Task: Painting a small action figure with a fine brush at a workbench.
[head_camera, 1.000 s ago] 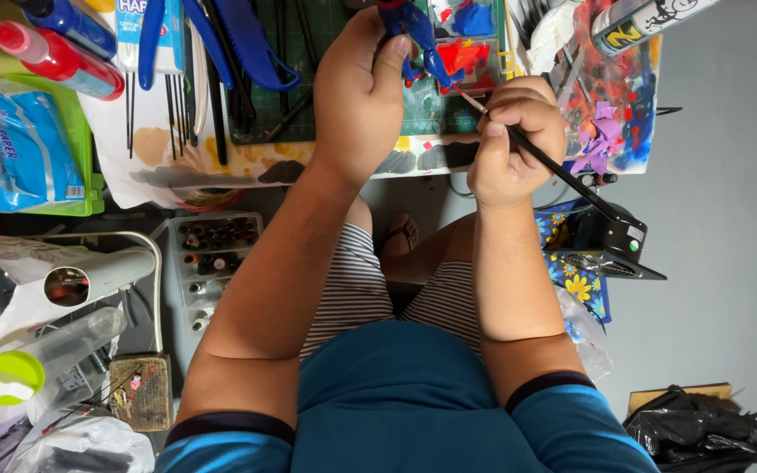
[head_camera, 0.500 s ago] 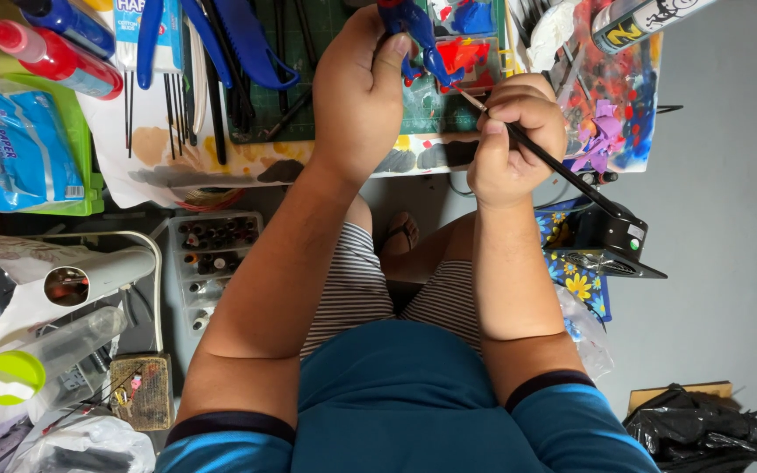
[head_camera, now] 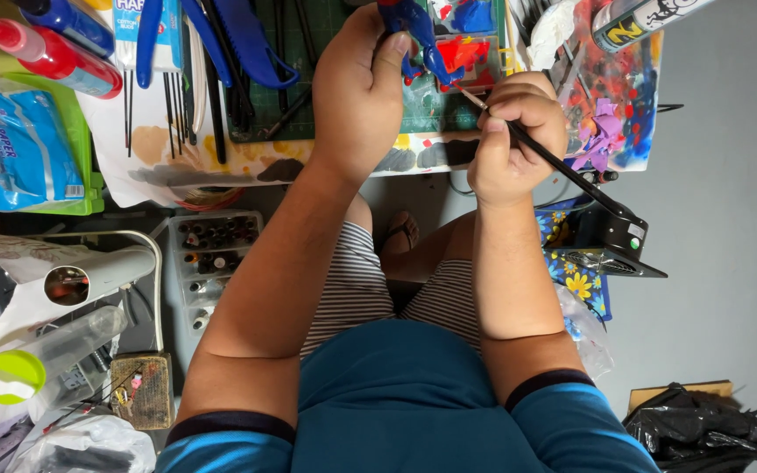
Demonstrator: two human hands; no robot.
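My left hand grips a small blue figure over the far edge of the work table. My right hand pinches a thin black paintbrush, whose tip touches the blue figure's lower right side. The brush handle slants down to the right past my wrist. Under the figure lies a green cutting mat with red and blue paint smears.
Blue pliers and thin black tools lie on the mat. A red bottle and a blue packet sit at the left. A tray of small paint pots and a white lamp stand lower left; a spray can lies upper right.
My right hand has shifted slightly, keeping the brush tip on the figure. My left hand holds the figure in nearly the same place.
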